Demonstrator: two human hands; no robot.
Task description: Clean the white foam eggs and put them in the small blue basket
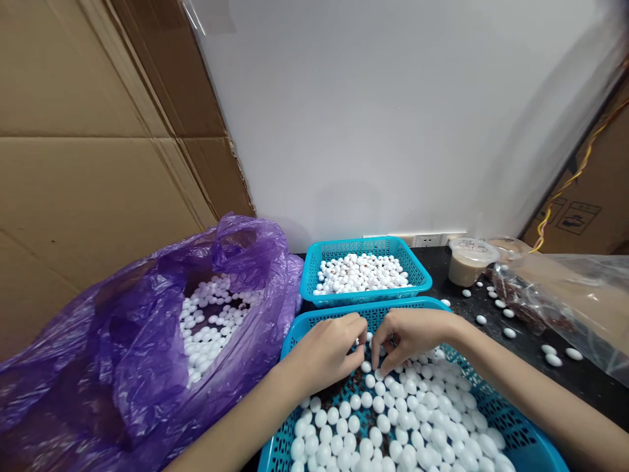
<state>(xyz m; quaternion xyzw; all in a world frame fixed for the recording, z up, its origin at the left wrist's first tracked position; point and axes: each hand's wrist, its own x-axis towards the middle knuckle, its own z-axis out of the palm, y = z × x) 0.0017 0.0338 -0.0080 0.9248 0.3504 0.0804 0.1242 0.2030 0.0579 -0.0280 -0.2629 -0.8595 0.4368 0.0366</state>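
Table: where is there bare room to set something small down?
A small bare patch of table lies between the right forearm and the loose white pieces; a narrow strip runs between the back basket and the cup. Crowded: beside the clear bag, and in the front basket, under the left hand and right hand.

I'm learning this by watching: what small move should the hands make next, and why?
I'd suggest the right hand perhaps pinch the small white oval piece at its fingertips: its finger and thumb curl down around that spot inside the near blue latticed plastic basket. Whether they touch it is unclear.
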